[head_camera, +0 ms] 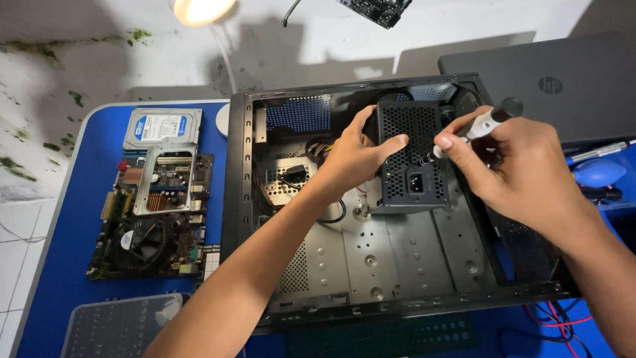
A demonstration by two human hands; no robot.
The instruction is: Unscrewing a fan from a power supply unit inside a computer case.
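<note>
Inside black case (pixel 246 199) — hands (pixel 354 159) grip power supply (pixel 411 159).

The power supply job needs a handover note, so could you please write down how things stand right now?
Left hand grips the black power supply, which stands inside the open computer case.
Right hand holds a screwdriver, tip at the unit's grille face.
Motherboard, a metal bracket and hard drive lie on the blue table to the left; a closed laptop lies on the right.
Done: case stripped of its board. Left: the power supply still sits inside.
</note>
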